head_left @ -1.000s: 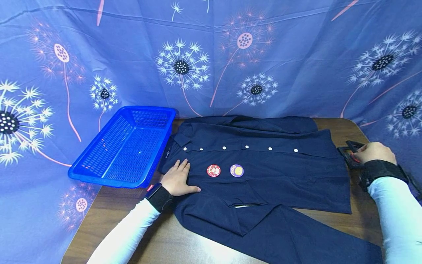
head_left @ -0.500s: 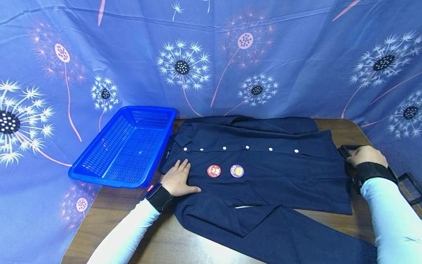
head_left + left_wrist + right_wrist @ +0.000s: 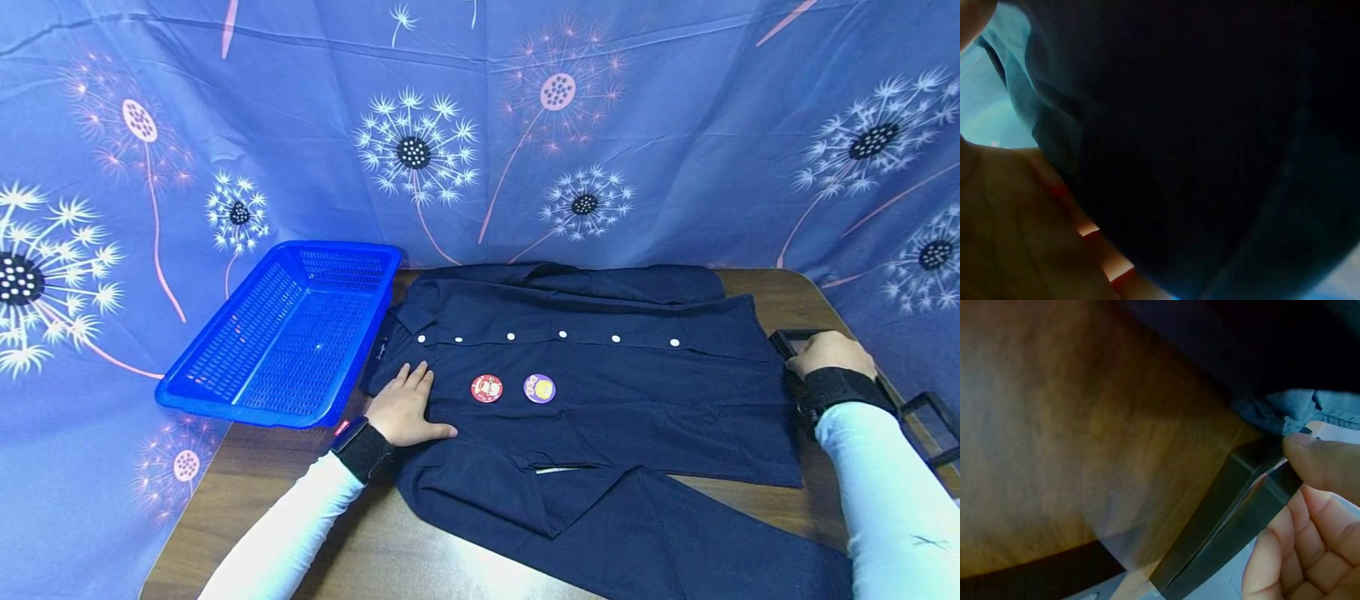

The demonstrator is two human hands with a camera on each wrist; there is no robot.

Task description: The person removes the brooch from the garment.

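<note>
The head camera looked down over the shirt point(image 3: 585, 375); both wrist cameras sat close, sharing its dark cloth.

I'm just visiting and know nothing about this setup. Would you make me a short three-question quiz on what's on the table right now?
1. True or false: the left hand lies flat on the dark shirt.
2. How many round badges are pinned to the shirt? A) one B) two C) four
3. Fill in: the blue basket sits at the table's ____ end, seen from the head camera.

Key
1. True: its fingers are straight on the cloth near the collar.
2. B: a red one and a purple one.
3. Left. The right hand pinches a black frame at the other end.
</note>
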